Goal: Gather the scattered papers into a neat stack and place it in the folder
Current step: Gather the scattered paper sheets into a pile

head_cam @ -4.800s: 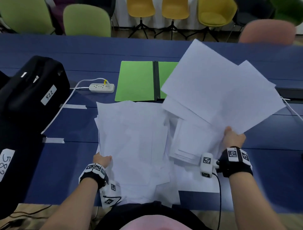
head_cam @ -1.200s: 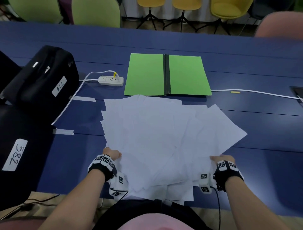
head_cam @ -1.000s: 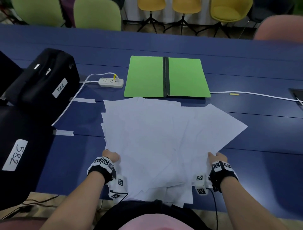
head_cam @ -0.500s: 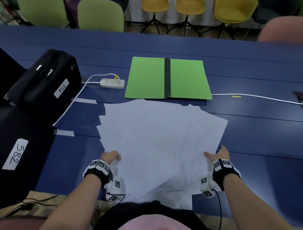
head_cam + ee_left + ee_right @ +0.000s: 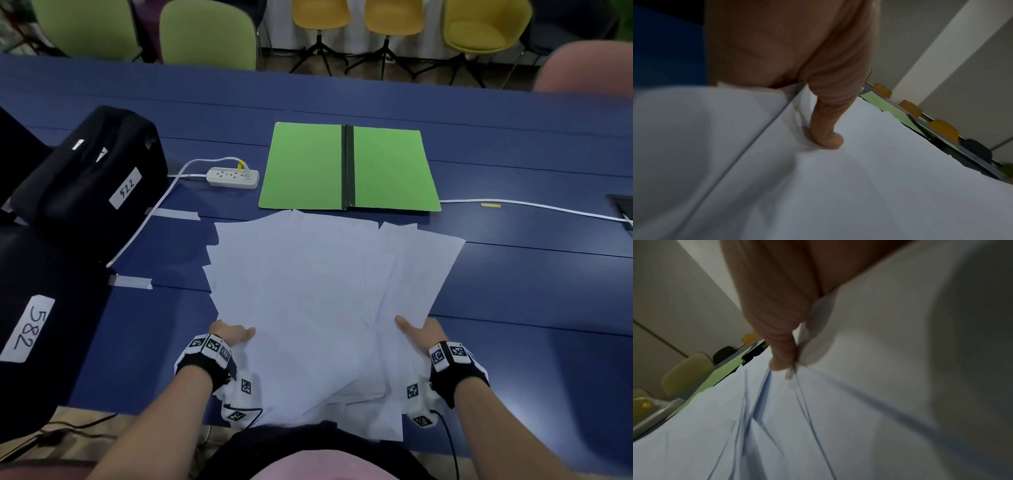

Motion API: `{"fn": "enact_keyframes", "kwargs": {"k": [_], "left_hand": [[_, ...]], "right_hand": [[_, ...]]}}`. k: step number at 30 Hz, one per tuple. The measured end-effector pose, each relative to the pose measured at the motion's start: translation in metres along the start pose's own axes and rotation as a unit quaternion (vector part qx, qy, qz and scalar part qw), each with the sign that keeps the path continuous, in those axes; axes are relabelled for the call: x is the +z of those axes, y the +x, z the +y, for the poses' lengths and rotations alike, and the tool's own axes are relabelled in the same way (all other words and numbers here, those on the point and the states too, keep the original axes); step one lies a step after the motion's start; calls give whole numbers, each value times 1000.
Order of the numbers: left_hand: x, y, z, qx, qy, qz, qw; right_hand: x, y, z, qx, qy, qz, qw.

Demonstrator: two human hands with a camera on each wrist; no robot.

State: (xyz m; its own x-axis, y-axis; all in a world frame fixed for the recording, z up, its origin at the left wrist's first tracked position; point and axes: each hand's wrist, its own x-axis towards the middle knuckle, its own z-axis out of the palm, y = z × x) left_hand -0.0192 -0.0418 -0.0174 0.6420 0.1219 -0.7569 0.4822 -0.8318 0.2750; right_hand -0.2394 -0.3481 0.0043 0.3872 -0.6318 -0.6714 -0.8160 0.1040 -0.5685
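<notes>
Both hands, left hand (image 5: 233,334) and right hand (image 5: 423,334), grip the fanned, uneven white papers (image 5: 325,291) by their sides.

One folder (image 5: 349,166), two hands (image 5: 233,334), seven chairs (image 5: 209,34)

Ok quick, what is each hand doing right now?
Left hand: pinching the left edge of the papers.
Right hand: pinching the papers' right edge.
</notes>
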Motion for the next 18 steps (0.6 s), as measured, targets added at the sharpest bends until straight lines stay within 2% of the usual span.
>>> {"fn": "enact_keyframes", "kwargs": {"k": [2, 4, 7, 10, 13, 15, 18], "left_hand": [[-1, -2, 4, -3, 30, 7, 1000], [-4, -13, 11, 28, 106, 26, 994], [-3, -16, 11, 55, 221, 8, 974], [-2, -16, 7, 56, 257, -9, 965], [-4, -14, 8, 66, 290, -18, 955], [-5, -17, 9, 77, 324, -25, 943], [-5, -17, 9, 76, 344, -27, 936]], "right_hand": [[5, -2, 0, -7, -29, -4, 1000], [7, -1, 2, 7, -35, 16, 999], [-2, -3, -2, 38, -20, 76, 996], [-15, -8, 0, 46, 13, 113, 992], [-12, -17, 6, 54, 78, 44, 995], [3, -22, 9, 61, 84, -6, 995], [29, -27, 10, 61, 46, 2, 997]]}}
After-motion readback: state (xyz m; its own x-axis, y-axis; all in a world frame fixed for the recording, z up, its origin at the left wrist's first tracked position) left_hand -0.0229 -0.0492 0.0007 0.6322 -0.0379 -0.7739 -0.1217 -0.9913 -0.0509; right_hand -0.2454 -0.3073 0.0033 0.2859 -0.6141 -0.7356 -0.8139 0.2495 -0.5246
